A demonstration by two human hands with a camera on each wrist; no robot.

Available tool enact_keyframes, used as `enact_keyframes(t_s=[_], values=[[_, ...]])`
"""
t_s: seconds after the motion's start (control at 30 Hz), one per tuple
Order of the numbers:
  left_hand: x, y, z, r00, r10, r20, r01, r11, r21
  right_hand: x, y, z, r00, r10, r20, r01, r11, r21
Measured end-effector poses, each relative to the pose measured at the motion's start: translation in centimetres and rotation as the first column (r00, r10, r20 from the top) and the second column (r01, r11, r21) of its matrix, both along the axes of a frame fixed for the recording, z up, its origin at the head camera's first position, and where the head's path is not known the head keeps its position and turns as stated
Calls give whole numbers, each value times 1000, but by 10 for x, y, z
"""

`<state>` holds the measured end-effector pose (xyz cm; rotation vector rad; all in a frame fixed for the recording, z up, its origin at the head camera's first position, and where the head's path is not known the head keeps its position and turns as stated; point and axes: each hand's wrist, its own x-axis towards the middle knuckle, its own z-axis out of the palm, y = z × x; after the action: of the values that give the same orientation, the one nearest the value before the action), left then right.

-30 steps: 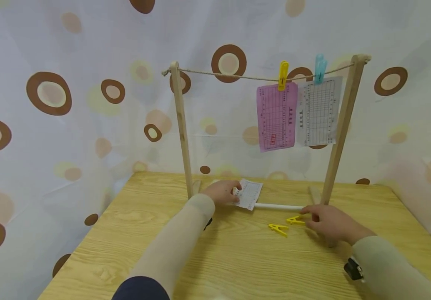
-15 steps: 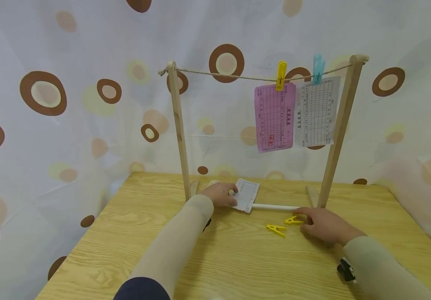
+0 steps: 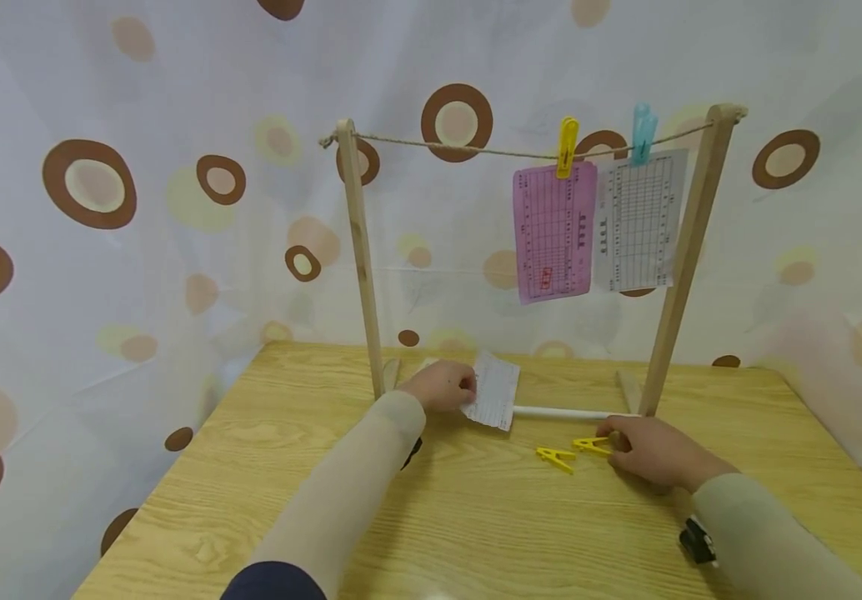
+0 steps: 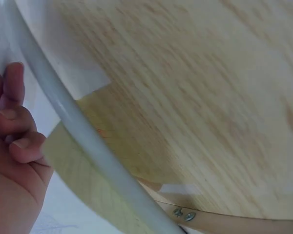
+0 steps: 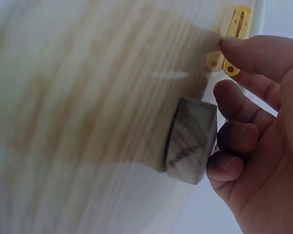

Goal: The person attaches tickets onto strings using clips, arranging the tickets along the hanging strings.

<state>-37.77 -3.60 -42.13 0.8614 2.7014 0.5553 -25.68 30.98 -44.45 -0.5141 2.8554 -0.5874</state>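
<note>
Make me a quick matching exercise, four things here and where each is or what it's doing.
1. pink sheet
2. blue peg
3. left hand
4. right hand

A. pinching a loose yellow peg
B. hanging from the string by the upper yellow peg
C. holding the low white sheet
D. clipping the hanging white sheet

Pairs: 1-B, 2-D, 3-C, 4-A

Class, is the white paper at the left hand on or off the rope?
Off: this white paper is down by the left hand, well below the rope.
</note>
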Motion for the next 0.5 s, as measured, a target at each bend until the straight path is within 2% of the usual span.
enact_keyframes(t_s=[0.1, 0.27, 0.4, 0.5], values=[[1, 0, 2, 1000, -12, 8, 12, 999, 30, 1, 2, 3, 1000, -4, -2, 4, 1000, 1], [5, 0, 5, 999, 35, 16, -35, 998, 57, 1, 3, 3, 1000, 3, -22, -3, 999, 42], [8, 0, 5, 997, 76, -16, -76, 997, 24, 2, 1, 2, 998, 23, -50, -20, 998, 68], [12, -1, 4, 994, 93, -50, -93, 996, 6, 4, -2, 3, 998, -8, -56, 10, 999, 40]])
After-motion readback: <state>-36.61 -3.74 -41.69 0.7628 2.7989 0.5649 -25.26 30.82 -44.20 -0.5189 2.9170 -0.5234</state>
